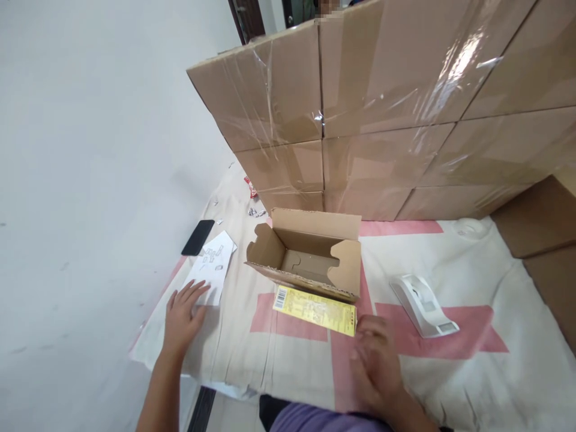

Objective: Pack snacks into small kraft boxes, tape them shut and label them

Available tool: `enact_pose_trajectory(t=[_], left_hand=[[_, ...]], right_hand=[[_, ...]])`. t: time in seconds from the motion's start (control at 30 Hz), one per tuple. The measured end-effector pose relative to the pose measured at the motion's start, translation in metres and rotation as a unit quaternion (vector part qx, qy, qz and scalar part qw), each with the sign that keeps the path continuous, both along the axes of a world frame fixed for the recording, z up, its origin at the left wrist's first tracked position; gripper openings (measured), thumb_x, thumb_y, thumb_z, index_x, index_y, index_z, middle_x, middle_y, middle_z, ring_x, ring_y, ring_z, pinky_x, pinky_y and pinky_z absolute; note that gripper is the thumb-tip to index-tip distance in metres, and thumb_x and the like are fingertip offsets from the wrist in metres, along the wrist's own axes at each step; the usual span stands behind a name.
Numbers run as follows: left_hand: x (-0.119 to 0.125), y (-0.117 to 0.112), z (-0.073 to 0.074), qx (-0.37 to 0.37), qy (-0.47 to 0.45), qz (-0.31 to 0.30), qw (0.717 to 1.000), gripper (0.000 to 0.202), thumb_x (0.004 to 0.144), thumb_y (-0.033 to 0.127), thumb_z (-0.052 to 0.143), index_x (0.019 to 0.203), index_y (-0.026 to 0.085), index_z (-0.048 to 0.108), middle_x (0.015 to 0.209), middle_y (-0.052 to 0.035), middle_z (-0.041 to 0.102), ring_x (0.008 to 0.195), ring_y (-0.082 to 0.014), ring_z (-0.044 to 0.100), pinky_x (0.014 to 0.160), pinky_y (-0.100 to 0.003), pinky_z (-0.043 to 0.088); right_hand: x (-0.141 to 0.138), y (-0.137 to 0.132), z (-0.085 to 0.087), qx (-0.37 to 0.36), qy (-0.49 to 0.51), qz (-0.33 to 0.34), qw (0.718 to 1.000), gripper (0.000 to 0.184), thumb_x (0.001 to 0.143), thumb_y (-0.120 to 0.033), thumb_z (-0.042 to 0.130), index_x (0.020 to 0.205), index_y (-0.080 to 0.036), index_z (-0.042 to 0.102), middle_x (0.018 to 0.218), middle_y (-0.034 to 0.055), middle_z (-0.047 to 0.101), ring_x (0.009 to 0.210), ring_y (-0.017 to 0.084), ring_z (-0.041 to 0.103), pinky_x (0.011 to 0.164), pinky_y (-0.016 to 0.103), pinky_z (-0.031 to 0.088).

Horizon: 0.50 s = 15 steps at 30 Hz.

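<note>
My left hand [185, 312] rests with fingers apart on the lower edge of a white paper sheet [215, 276] that has small printed drawings. An unlidded brown cardboard box [310, 283] stands in the middle, its flaps up and its visible inside bare. Along its near side lies a long yellow carton [315, 309] with a barcode at its left end. My right hand [377, 363] is at the carton's right end, blurred by motion with the fingers bent. Whether it touches or grips the carton cannot be made out.
A wall of taped, film-wrapped cartons [360, 120] rises behind the box. On the right is a white tape dispenser [423, 306]. A tape roll [471, 228] and brown boxes [535, 222] lie farther right. A black phone [198, 237] sits by the white wall [90, 180].
</note>
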State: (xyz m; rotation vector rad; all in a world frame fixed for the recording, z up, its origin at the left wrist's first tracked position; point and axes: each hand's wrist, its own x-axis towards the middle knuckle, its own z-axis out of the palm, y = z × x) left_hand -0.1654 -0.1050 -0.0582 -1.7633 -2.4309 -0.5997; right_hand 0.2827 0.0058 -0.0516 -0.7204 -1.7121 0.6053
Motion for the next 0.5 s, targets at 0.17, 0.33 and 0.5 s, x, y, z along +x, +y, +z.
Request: enact_pose_trajectory(t=[0.17, 0.33, 0.5], left_hand=[[0.063, 0.073, 0.038, 0.174, -0.265, -0.111, 0.942, 0.063, 0.090, 0.052, 0.062, 0.146, 0.028, 0.050, 0.155, -0.0111, 0.049, 0.146, -0.0352, 0.042, 0.117, -0.055, 0.037], [0.115, 0.168, 0.053, 0.191, -0.607, -0.245, 0.731, 0.085, 0.079, 0.075, 0.064, 0.150, 0.032, 0.046, 0.165, -0.0086, 0.036, 0.151, -0.0388, 0.035, 0.121, -0.056, 0.034], [0.145, 0.201, 0.046, 0.218, -0.704, -0.277, 0.616, 0.085, 0.068, 0.070, 0.074, 0.139, 0.029, 0.054, 0.162, -0.0091, 0.041, 0.154, -0.0383, 0.029, 0.126, -0.057, 0.027]], right_hand=[[-0.005, 0.002, 0.055, 0.179, -0.235, 0.107, 0.949, 0.029, 0.081, -0.010, 0.062, 0.109, -0.016, 0.063, 0.127, 0.0155, 0.059, 0.123, 0.033, 0.052, 0.102, 0.052, 0.049], [-0.048, 0.015, 0.077, 0.100, -0.485, 0.090, 0.864, 0.059, 0.088, -0.015, 0.061, 0.146, -0.010, 0.051, 0.131, 0.0241, 0.064, 0.108, 0.037, 0.064, 0.088, 0.052, 0.055], [-0.038, 0.021, 0.100, -0.102, -0.487, 0.194, 0.845, 0.076, 0.082, -0.010, 0.063, 0.155, -0.014, 0.042, 0.132, 0.0199, 0.066, 0.121, 0.036, 0.063, 0.103, 0.054, 0.052]])
